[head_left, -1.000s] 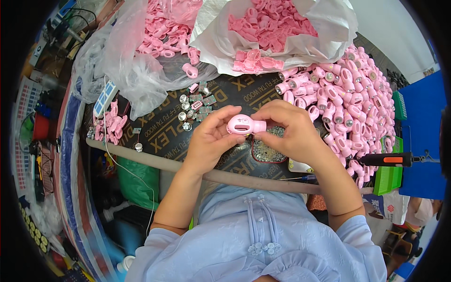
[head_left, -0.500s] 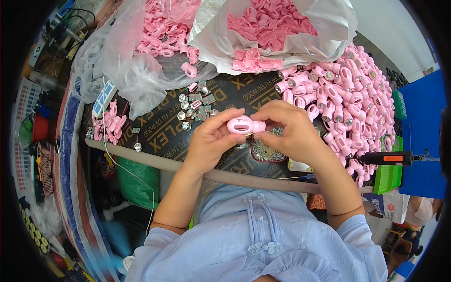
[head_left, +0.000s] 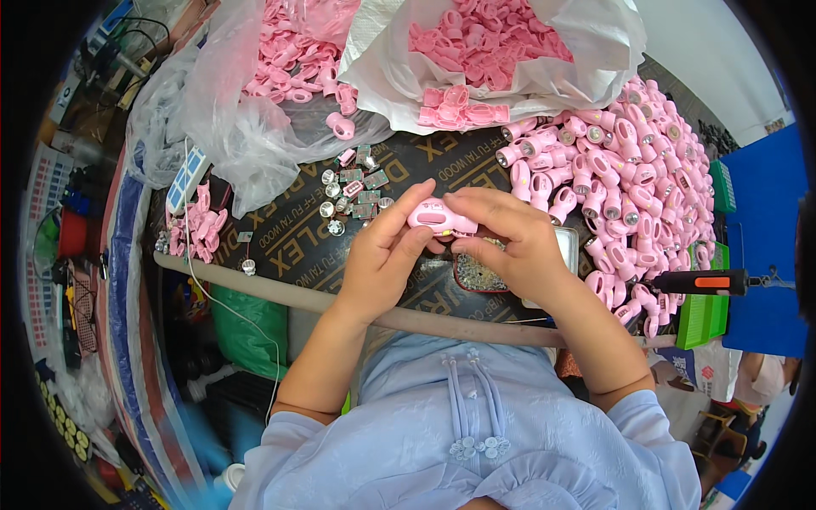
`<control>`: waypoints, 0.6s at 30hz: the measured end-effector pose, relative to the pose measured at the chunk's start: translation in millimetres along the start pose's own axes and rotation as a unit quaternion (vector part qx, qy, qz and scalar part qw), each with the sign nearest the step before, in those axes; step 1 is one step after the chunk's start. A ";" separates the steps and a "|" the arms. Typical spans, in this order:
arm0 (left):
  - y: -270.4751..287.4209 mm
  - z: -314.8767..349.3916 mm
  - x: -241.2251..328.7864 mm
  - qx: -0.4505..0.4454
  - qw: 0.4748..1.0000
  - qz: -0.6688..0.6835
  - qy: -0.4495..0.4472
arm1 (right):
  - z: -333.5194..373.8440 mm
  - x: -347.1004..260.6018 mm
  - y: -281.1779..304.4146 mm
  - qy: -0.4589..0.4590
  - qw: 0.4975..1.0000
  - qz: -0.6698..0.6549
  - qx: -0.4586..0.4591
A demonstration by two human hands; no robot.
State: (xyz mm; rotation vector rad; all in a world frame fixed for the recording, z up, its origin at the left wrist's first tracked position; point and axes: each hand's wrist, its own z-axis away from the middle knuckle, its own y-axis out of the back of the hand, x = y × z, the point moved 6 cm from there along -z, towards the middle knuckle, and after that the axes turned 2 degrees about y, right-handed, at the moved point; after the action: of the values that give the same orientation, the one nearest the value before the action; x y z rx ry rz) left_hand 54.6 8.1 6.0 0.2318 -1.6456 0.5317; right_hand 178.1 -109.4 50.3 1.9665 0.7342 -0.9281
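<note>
A small pink plastic flashlight (head_left: 435, 218) lies sideways between my two hands, above the middle of the table. My left hand (head_left: 387, 246) grips its rounded end between thumb and fingers. At the narrower end, my right hand (head_left: 512, 238) closes over it with fingers on top and thumb below. A bit of yellow-green shows on the flashlight's lower side. Beneath my right hand sits a tray of small metal parts (head_left: 476, 275), partly covered. Just left of my hands are several small circuit boards (head_left: 366, 197) and silvery reflector cups (head_left: 327, 209).
Pink flashlights (head_left: 625, 170) are heaped on the right, beside a green basket (head_left: 704, 314) and a hanging black-and-orange electric screwdriver (head_left: 701, 282). A white sack (head_left: 374, 51) and a clear bag (head_left: 225, 102) hold pink shells at the back. More pink pieces (head_left: 200, 228) lie left.
Both hands have shifted slightly, and the flashlight is tilted a little, its right end lower. My right fingers now cover more of its narrow end.
</note>
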 end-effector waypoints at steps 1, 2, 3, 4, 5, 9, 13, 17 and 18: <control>0.1 -0.3 1.7 0.006 0.999 -0.034 -0.009 | -0.1 0.1 0.2 0.000 1.000 0.000 0.000; 1.1 0.3 1.4 0.007 0.999 -0.034 -0.009 | -0.8 -2.9 0.1 0.016 1.000 0.017 -0.001; 3.2 1.0 0.0 0.012 0.999 -0.035 -0.008 | -1.2 -5.6 -0.2 0.033 0.999 0.033 -0.002; 4.7 1.7 -0.4 0.017 0.999 -0.035 -0.006 | -1.2 -5.8 -0.9 0.034 0.999 0.032 -0.002; 4.5 1.6 -0.7 0.017 0.999 -0.035 -0.006 | -0.7 -6.2 -1.4 0.044 0.998 0.045 0.001; 0.0 0.1 -0.8 0.017 0.999 0.043 -0.007 | 0.1 -5.6 -3.4 0.068 0.996 0.051 0.015; 0.8 0.4 -1.8 0.026 0.999 0.035 -0.002 | 0.8 -2.1 -4.9 0.042 0.998 0.037 0.015; 6.6 1.9 11.5 0.014 0.977 -0.205 -0.060 | -1.3 -9.0 -4.0 0.090 0.993 0.068 0.037; 5.4 2.3 14.8 0.010 0.976 -0.211 -0.059 | -2.1 -11.2 -4.0 0.098 0.992 0.077 0.037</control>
State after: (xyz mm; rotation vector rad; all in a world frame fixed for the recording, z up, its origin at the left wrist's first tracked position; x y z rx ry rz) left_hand 48.0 14.0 19.2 0.6218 -1.6439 0.2122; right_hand 169.5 -107.4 58.6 2.1681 0.6536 -0.6858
